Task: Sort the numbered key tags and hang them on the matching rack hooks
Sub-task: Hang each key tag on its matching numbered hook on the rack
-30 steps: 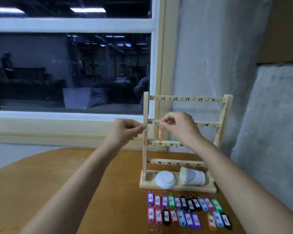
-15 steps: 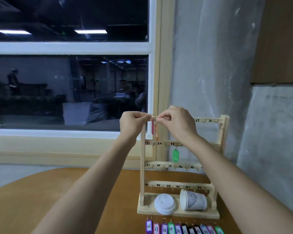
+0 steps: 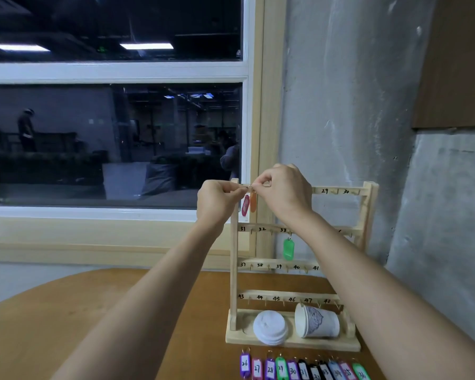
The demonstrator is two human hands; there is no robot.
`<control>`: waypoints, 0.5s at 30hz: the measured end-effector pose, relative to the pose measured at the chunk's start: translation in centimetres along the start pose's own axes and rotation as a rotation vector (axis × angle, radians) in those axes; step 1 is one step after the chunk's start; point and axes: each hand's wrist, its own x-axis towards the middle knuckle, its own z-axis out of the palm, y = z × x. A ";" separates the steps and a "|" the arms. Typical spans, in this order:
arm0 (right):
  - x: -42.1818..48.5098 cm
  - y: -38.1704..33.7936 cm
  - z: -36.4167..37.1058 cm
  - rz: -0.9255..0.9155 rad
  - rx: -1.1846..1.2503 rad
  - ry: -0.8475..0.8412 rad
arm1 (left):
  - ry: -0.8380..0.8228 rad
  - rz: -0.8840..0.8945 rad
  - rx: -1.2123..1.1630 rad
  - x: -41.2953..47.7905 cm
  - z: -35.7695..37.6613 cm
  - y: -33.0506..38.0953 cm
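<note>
A wooden key rack (image 3: pixel 364 231) with four numbered rails stands on the round table. Both hands are raised to the left end of its top rail. My left hand (image 3: pixel 217 204) pinches the ring of a red key tag (image 3: pixel 246 205). My right hand (image 3: pixel 284 192) pinches the ring of an orange key tag (image 3: pixel 253 202) right beside it. Both tags hang down below my fingers. A green tag (image 3: pixel 288 249) hangs from the hook near 33. A row of numbered coloured key tags (image 3: pixel 299 370) lies on the table in front of the rack.
A stack of white lids (image 3: pixel 270 327) and a paper cup (image 3: pixel 317 322) on its side lie in the rack's base tray. The wooden table (image 3: pixel 66 311) spreads to the left. A window and a concrete wall stand behind the rack.
Both hands rose from the second rail to the top rail's left end, bringing the red and orange tags together. The camera tilted up, so most table tags left view.
</note>
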 end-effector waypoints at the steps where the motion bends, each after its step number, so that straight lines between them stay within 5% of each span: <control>1: -0.1 0.0 0.1 -0.004 -0.024 0.003 | -0.003 -0.001 0.008 0.0 0.0 -0.1; 11: -4.3 1.6 -0.8 -0.142 -0.042 0.011 | -0.022 0.042 0.095 -3.0 -1.4 -2.7; 15: -9.4 3.3 0.8 -0.097 0.015 -0.123 | -0.177 -0.049 0.140 -6.6 -2.1 -7.7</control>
